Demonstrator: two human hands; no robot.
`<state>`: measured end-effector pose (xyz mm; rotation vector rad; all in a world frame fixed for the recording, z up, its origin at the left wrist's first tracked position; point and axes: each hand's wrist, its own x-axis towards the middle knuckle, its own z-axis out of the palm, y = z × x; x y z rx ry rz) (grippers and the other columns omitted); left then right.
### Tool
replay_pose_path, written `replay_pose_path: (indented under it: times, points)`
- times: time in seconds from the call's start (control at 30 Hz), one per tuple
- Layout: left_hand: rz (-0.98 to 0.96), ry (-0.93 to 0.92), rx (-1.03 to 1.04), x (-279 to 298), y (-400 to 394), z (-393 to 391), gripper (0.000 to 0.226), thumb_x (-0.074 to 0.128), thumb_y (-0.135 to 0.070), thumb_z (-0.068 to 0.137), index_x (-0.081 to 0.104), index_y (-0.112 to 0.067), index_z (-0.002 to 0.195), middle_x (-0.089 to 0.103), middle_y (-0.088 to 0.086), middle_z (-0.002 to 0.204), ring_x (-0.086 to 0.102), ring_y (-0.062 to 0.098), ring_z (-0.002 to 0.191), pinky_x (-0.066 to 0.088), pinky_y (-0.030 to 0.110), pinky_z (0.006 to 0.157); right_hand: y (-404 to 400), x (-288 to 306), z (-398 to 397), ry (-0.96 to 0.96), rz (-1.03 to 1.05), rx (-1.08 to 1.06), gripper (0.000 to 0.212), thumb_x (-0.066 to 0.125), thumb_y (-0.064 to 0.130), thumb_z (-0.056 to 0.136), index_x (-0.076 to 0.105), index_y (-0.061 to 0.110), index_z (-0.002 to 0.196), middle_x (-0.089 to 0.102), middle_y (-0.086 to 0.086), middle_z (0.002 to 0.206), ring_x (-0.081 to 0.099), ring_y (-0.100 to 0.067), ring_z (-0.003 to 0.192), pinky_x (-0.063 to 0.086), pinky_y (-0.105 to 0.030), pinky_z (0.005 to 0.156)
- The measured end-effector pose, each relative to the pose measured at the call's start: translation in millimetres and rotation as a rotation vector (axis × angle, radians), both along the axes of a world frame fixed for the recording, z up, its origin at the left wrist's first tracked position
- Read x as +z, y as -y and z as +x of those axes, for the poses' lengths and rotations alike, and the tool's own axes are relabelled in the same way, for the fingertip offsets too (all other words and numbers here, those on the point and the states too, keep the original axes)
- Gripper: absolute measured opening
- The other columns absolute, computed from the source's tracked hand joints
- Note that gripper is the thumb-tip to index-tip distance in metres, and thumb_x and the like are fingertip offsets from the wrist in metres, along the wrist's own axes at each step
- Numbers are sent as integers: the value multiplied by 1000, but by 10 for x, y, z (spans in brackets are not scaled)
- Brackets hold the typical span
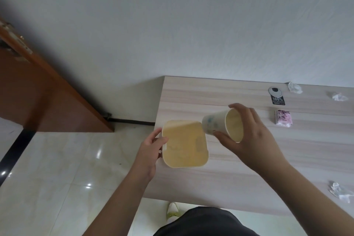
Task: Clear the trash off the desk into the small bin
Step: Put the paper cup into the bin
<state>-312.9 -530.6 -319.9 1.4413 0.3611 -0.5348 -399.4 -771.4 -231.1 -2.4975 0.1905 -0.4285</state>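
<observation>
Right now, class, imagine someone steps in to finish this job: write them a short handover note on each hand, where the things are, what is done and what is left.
Left hand grips the left rim of the small bin, which sits at the desk's left edge.
Right hand holds the paper cup tilted on its side, just above the bin's right corner.
Done: cup picked up, not yet dropped; whether the bin holds anything is unclear.
Left: drop the cup in, then bin three crumpled papers, the pink packet and the black tag.

A black tag (278, 100) on the desk (229, 178) reads "100%"; its smaller print is illegible.
</observation>
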Motion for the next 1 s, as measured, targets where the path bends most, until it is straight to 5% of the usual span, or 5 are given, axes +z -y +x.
replay_pose_path:
  times: [0.23,0.4,0.6,0.87,1.0]
  points:
    - [-22,68,-97,126,59,3,44,63,-9,95,57,-22,136,57,15,97,60,25,86,51,38,79,-454,-21,-43,-331,4,247,75,61,61,76,27,36,138,42,8,127,57,-18,101,45,-27,80]
    - [-13,112,-182,140,65,-25,48,65,-9,93,57,-19,139,56,5,85,61,11,73,50,23,67,-613,-266,28,-537,-18,287,77,61,33,81,19,31,145,31,-1,135,46,-25,117,41,-26,85]
    - [-6,115,-243,110,19,-81,49,67,-9,92,58,-22,138,58,-14,66,57,2,60,47,15,56,-779,-434,144,-745,-46,315,83,64,31,79,13,30,145,26,-5,138,44,-34,119,44,-37,87]
    - [-3,80,-296,163,20,-183,56,73,-25,82,61,-26,136,54,-1,83,55,18,80,47,32,73,-898,-577,282,-886,-145,356,76,63,36,84,18,25,144,35,-9,137,54,-30,97,40,-37,72]
    - [-15,90,-289,162,13,-185,50,70,-14,89,60,-24,137,52,0,81,51,7,63,46,18,59,-925,-622,278,-867,-300,332,66,67,31,83,29,20,137,44,-12,127,55,-34,107,44,-41,74]
